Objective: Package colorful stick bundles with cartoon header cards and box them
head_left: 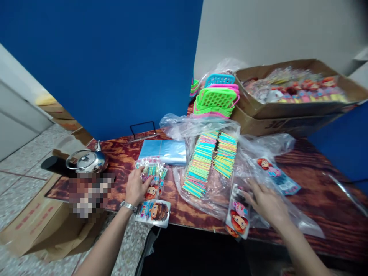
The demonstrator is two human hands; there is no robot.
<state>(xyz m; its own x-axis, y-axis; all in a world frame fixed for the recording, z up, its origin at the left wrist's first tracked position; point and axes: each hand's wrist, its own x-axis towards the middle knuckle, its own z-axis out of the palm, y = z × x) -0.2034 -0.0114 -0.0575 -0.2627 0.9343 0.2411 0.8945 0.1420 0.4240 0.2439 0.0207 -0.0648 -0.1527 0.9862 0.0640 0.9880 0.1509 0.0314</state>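
Observation:
My left hand [135, 188] lies with its fingers apart on a pile of clear filled packets [155, 170], which show coloured sticks and a red-haired cartoon doll. Just below it, a stack of printed cartoon packets [153, 211] overhangs the table's front edge. My right hand [266, 201] has its fingers stretched out beside another stack of printed packets [239, 214]; whether the fingertips touch it I cannot tell. Between the hands, many thin coloured sticks [201, 161] lie in two rows on a clear plastic bag [179, 180]. One loose printed packet [277, 176] is beyond my right hand.
A sheaf of clear bluish bags [163, 150] lies behind my left hand. A steel kettle [89, 161] stands at the table's left end. Stacked plastic baskets [217, 99] and a cardboard box [290, 109] of packets are at the back. An open carton [43, 226] sits on the floor.

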